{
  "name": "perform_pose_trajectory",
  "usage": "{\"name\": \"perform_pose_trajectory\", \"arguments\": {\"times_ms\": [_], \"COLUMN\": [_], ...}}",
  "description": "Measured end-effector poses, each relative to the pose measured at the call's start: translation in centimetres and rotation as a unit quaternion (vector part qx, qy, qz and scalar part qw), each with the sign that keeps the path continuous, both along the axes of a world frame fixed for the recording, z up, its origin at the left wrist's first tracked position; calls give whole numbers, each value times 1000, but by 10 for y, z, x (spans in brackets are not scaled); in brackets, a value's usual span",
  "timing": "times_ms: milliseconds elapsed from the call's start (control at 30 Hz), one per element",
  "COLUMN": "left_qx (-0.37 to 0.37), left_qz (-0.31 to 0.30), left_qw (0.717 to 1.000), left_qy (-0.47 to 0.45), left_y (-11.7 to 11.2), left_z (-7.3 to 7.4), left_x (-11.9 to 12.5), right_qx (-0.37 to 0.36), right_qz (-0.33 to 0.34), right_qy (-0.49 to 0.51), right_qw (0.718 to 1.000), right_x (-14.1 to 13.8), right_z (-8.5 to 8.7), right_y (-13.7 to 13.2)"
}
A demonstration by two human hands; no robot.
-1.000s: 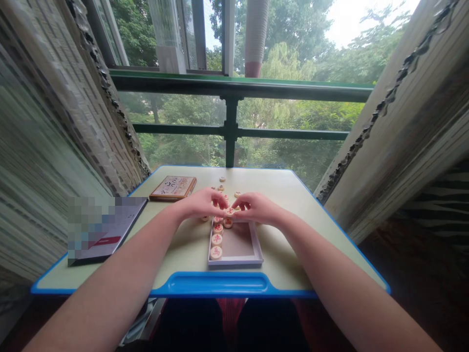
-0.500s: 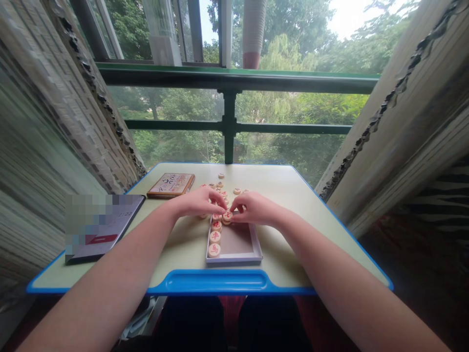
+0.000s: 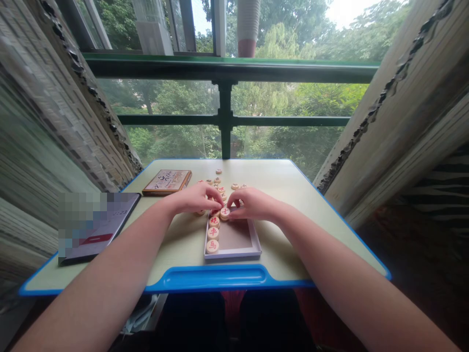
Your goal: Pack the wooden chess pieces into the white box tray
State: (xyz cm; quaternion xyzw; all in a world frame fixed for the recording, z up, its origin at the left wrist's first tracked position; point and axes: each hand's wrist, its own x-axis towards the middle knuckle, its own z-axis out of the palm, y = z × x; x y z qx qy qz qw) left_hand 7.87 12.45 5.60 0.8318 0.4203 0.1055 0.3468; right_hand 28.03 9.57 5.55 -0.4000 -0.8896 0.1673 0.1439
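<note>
A shallow white box [image 3: 238, 255] lies on the table, with round wooden xiangqi pieces marked in red along its left side. The red-marked xiangqi piece [image 3: 224, 212] sits on another at the box's far end, between my two hands. My left hand [image 3: 196, 198] comes in from the left, its thumb and fingers bent in at that piece's far left edge. My right hand [image 3: 251, 203] is closed in at its right edge, thumb low and fingers curled. Nearer pieces in the column are a cannon piece [image 3: 214, 222], a chariot piece [image 3: 213, 233] and a horse piece [image 3: 212, 246].
Loose xiangqi pieces [image 3: 219, 171] lie beyond the hands. A brown-edged box with printed lid [image 3: 167, 181] lies at the back left, a tablet [image 3: 110, 222] in front of it. The table has a blue front tray [image 3: 216, 277]. Curtains [image 3: 388, 93] hang at both sides.
The view has shifted slightly. Both hands stay around the same stacked piece, whose face now shows a little more clearly. The tablet's clock has gone up by a minute.
</note>
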Motion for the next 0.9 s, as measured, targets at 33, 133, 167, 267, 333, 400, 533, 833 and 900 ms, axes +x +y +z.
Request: {"name": "perform_pose_trajectory", "arguments": {"times_ms": [33, 133, 167, 267, 333, 400, 533, 833, 900], "left_qx": [-1, 0, 1, 2, 2, 0, -3, -10, -9], "left_qz": [0, 5, 6, 6, 5, 7, 18, 3, 3], "left_qw": [1000, 1000, 1000, 1000, 1000, 1000, 999, 1000, 1000], "left_qy": [-2, -5, -6, -8, -8, -12, -31, -11, -10], "left_y": [0, 1, 1, 1, 1, 1, 1, 1, 1], "left_z": [0, -1, -1, -1, -1, -1, -2, -1, -1], "left_x": [0, -1, -1, 0, 0, 0, 0, -1, 0], "right_qx": [7, 33, 41, 56, 65, 75, 94, 71, 67], "right_qz": [5, 18, 20, 21, 19, 18, 26, 13, 10], "right_qy": [1, 1, -1, -13, -17, -13, 1, -13, -16], "right_qw": [1000, 999, 999, 998, 998, 997, 995, 997, 998], "right_x": [0, -1, -2, -3, -4, -4, -5, -4, -4], "right_z": [0, 0, 0, -1, -3, -7, -14, -9, -7], "right_y": [0, -1, -2, -2, -1, 1, 4, 2, 1]}}
